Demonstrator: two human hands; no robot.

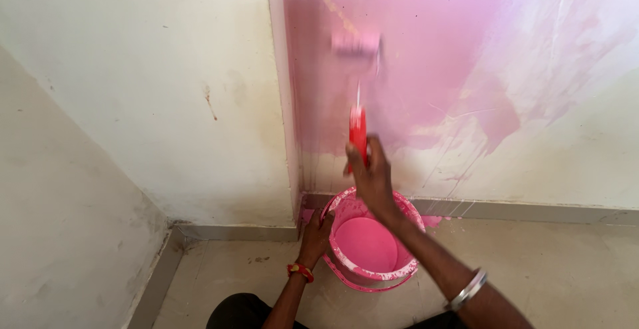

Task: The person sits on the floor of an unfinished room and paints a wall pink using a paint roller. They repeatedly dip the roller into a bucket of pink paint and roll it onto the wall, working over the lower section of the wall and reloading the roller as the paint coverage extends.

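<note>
Right hand (371, 176) grips the red-handled roller (357, 44) against the pink wall (432, 49); left hand (314, 236) clasps the paint bucket (402, 270) rim on the floor; rolling underway; next stroke needs even pressure.

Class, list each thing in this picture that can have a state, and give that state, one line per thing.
Paint roller: raised against the wall, blurred.
Roller handle: red, gripped by the right hand.
Paint bucket: open, pink paint inside, standing on the floor.
Left hand: gripping the bucket's rim.
Wall: partly painted pink, lower part bare.
Left side wall: unpainted, stained.
</note>
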